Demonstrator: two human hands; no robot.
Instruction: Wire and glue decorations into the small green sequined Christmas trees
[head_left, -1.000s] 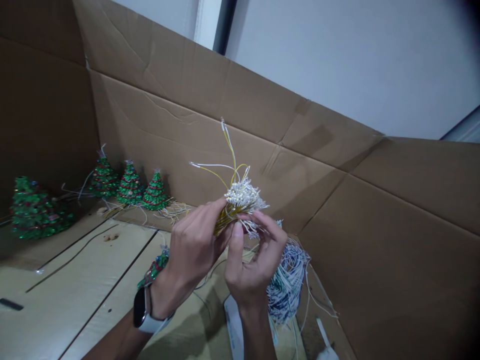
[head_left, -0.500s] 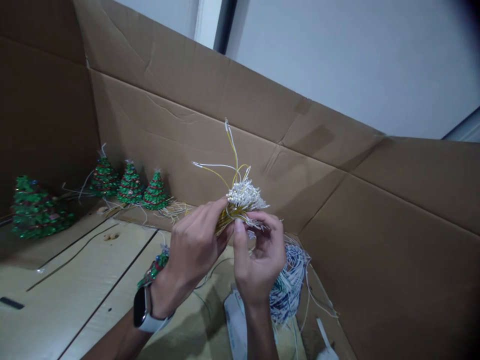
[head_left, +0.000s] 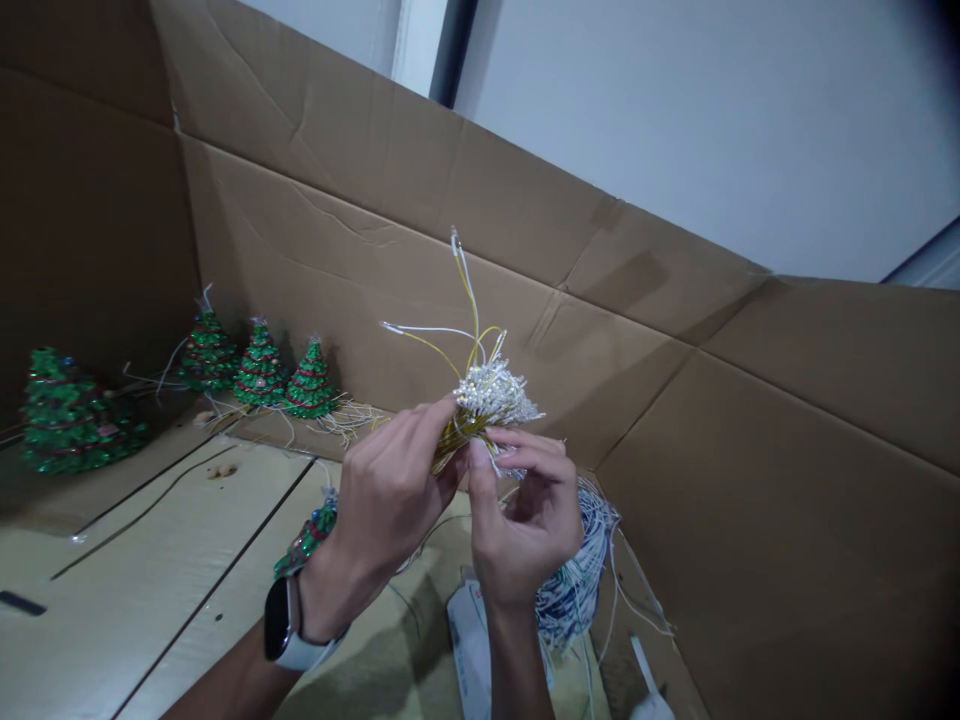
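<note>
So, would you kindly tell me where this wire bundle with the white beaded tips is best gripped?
Probably the yellow wire stem, coming from the lower left as the left hand does: it is narrow and tightly gathered, while the white beaded tips splay out and loose wires stick up beyond them.

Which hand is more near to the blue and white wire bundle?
Right. The right hand is beside the blue and white wire bundle, overlapping its upper edge in this view. The left hand is farther, beyond the white-tipped wire bunch.

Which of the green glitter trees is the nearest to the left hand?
The tilted tree by the left hand, at its wrist; the other four stand upright farther away.
</note>
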